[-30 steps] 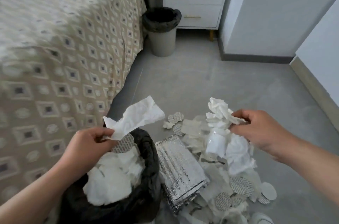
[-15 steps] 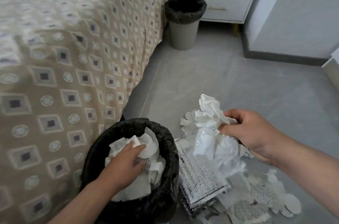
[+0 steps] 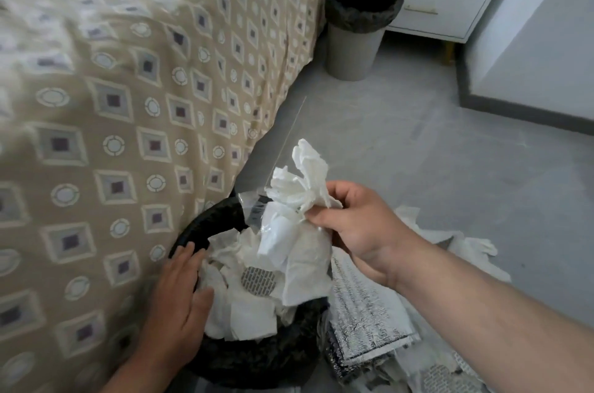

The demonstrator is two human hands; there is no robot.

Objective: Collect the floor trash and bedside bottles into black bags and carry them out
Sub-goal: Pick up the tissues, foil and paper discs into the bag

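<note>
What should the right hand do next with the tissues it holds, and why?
Probably lower the tissue bunch and let go: the right hand grips it just above the black bag, whose rim the left hand touches.

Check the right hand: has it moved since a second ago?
Yes. The right hand carried its tissue wad left, from beyond the foil pack to over the mouth of the black bag.

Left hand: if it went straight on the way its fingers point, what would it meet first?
The black bag's rim: the left hand lies flat at the bag's left edge, fingers pointing toward that rim and seemingly touching it. Past it hangs the bed cover, though depth is unclear.
</note>
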